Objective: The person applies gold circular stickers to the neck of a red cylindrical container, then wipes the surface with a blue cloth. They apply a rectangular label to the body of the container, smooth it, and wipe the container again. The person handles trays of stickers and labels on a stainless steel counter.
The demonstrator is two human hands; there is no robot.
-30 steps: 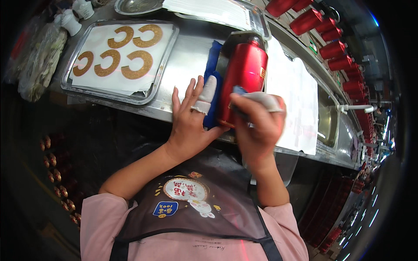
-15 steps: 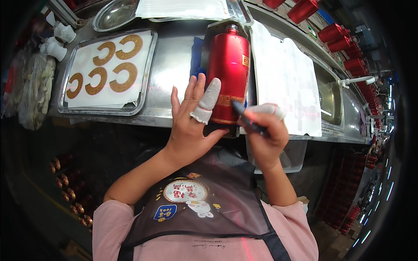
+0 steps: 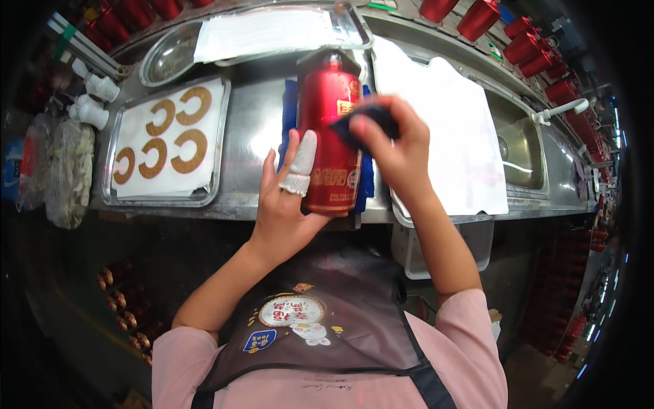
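Note:
A glossy red bottle (image 3: pixel 320 146) with gold markings and a dark neck lies with its base toward me on a blue cloth (image 3: pixel 289 109). My left hand (image 3: pixel 281 198) holds its lower left side, with the thumb by the base and a white finger cover (image 3: pixel 300 163) on one finger. At the bottle's upper right, my right hand (image 3: pixel 402 140) pinches a dark flat piece (image 3: pixel 371 124), scraper-like and partly blurred. To the left, a metal tray (image 3: pixel 219 136) bears a white sheet with several gold C-shaped pieces (image 3: pixel 189 150).
White sheets (image 3: pixel 449 136) cover the counter right of the bottle, before a sink (image 3: pixel 521 153) with a white tap (image 3: pixel 562 110). A metal bowl (image 3: pixel 170 58) and another tray (image 3: pixel 361 24) stand behind. Several red bottles (image 3: pixel 480 19) line the back.
My right hand has moved with the dark piece from the bottle's lower right to its upper right. The bottle has turned, bringing more gold lettering into sight. The whole view has shifted.

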